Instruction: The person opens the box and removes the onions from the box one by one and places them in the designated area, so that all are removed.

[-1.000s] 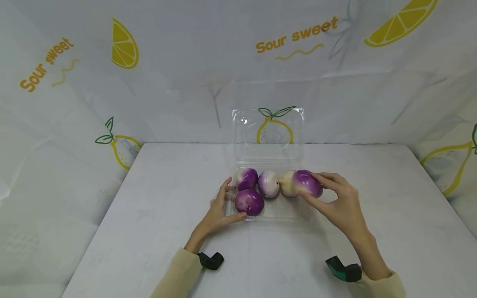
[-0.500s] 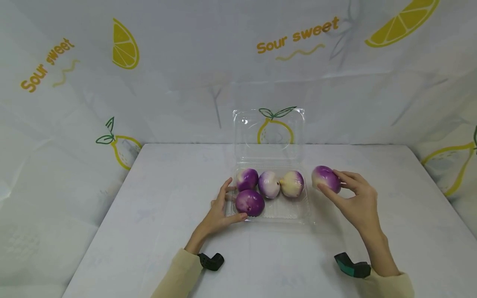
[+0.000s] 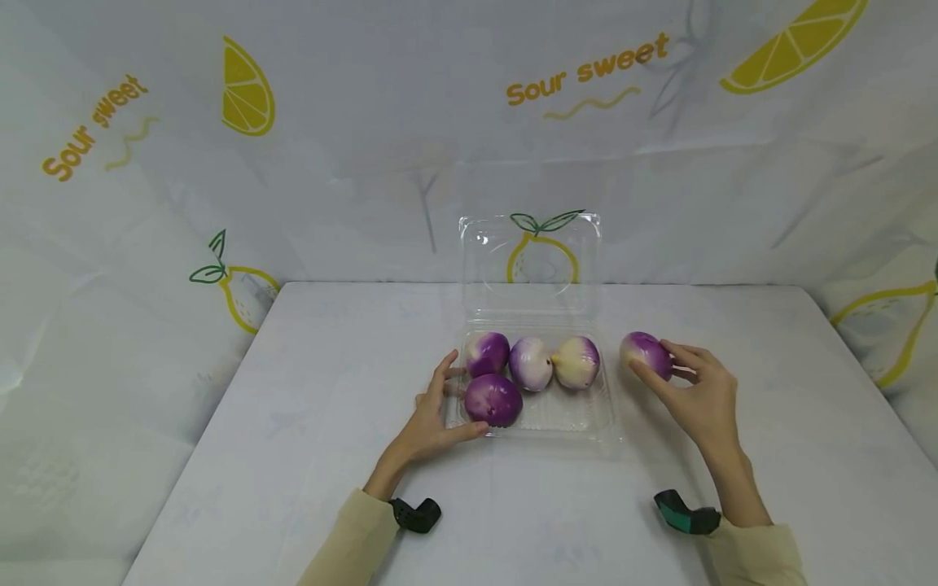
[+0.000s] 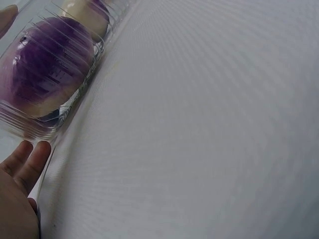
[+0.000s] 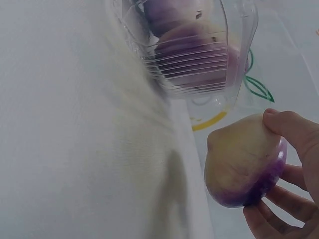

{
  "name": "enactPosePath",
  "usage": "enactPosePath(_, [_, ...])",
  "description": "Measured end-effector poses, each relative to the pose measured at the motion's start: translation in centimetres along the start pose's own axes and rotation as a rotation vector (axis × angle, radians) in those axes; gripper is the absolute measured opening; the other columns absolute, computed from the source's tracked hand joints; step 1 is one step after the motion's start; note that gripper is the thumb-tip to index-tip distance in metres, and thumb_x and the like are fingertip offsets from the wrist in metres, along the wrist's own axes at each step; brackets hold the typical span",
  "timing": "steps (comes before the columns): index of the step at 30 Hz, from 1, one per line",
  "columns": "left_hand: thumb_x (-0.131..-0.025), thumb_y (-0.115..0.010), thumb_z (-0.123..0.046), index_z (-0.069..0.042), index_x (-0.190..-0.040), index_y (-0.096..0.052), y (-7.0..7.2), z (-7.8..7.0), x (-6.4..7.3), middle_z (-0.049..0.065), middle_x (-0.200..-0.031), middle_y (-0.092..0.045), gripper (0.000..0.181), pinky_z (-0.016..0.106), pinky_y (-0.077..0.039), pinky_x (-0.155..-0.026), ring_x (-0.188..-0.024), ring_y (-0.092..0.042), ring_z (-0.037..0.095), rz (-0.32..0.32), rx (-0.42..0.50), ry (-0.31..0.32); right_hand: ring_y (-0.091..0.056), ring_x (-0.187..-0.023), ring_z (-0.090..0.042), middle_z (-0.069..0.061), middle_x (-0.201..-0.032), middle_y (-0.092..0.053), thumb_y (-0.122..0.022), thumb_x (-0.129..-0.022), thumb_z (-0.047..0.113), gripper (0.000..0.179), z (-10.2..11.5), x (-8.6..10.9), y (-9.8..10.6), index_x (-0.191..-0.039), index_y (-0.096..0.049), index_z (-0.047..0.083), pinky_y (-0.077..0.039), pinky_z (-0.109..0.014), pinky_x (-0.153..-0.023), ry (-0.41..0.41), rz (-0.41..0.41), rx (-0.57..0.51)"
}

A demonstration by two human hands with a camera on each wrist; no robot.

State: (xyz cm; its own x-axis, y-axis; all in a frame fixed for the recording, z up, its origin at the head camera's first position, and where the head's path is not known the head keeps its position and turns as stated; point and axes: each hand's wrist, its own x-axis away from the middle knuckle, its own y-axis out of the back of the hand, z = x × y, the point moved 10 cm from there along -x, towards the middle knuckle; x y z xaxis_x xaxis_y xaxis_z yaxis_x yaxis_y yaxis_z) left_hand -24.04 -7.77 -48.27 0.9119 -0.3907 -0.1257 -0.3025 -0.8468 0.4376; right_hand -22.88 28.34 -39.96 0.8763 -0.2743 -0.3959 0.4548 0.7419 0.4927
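Observation:
My right hand [image 3: 699,399] pinches a purple-and-white turnip [image 3: 645,355] between thumb and fingers, just right of a clear plastic clamshell box [image 3: 560,423]. In the right wrist view the held turnip [image 5: 244,162] shows its pale end, with purple on the side toward the fingers. Several turnips lie in the box: a row of them along the back, and a darker purple one [image 3: 493,400] at the front left. My left hand [image 3: 428,423] spans the box's left front corner, thumb at the front rim and fairly straight fingers along the left side.
The box's transparent lid [image 3: 484,260] stands raised at the back, before a white cloth backdrop [image 3: 352,203] printed with lemons. A white table [image 3: 308,456] lies under everything. The front right part of the box holds no turnip.
My right hand has carried its turnip from over the box's right-hand turnip out past the right edge, then slightly lower. My left hand has stayed at the box's left corner.

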Motion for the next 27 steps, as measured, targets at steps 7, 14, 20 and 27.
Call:
enactPosePath(7, [-0.077, -0.082, -0.055, -0.019, -0.165, -0.009, 0.0, 0.0, 0.1, 0.013, -0.156, -0.042, 0.12, 0.049, -0.022, -0.101, -0.125, -0.057, 0.026, 0.001, 0.003, 0.013, -0.052, -0.086, 0.022, -0.025, -0.114, -0.071, -0.09, -0.076, 0.01, 0.05, -1.1, 0.1, -0.3, -0.12, -0.072, -0.007, -0.041, 0.004, -0.075, -0.039, 0.005, 0.026])
enactPosePath(14, [-0.077, -0.083, -0.054, -0.02, -0.165, -0.01, 0.0, 0.3, 0.0, 0.012, -0.157, -0.041, 0.119, 0.05, -0.022, -0.101, -0.125, -0.058, 0.025, 0.0, -0.005, 0.022, -0.05, -0.084, 0.024, -0.029, -0.117, -0.068, -0.09, -0.077, 0.013, 0.051, -2.3, 0.3, -0.8, -0.12, -0.071, -0.008, -0.043, 0.002, -0.074, -0.071, 0.027, 0.003])
enactPosePath(20, [-0.077, -0.083, -0.053, -0.02, -0.165, -0.009, 0.0, 0.2, 0.0, 0.013, -0.157, -0.041, 0.119, 0.049, -0.022, -0.102, -0.124, -0.058, 0.025, 0.004, 0.001, 0.02, -0.048, -0.088, 0.022, -0.029, -0.119, -0.067, -0.09, -0.077, 0.016, 0.055, -2.2, 0.4, -1.0, -0.123, -0.07, -0.006, -0.042, 0.003, -0.075, -0.064, 0.059, 0.023])
enactPosePath(27, [-0.079, -0.084, -0.047, -0.018, -0.164, -0.01, 0.1, -0.2, 0.1, 0.014, -0.156, -0.042, 0.117, 0.048, -0.023, -0.1, -0.123, -0.059, 0.025, -0.002, 0.004, 0.003, -0.045, -0.096, 0.018, -0.027, -0.123, -0.066, -0.094, -0.073, 0.02, 0.065, -2.0, 0.8, -1.6, -0.127, -0.067, -0.003, -0.037, 0.005, -0.078, -0.033, 0.118, 0.095])
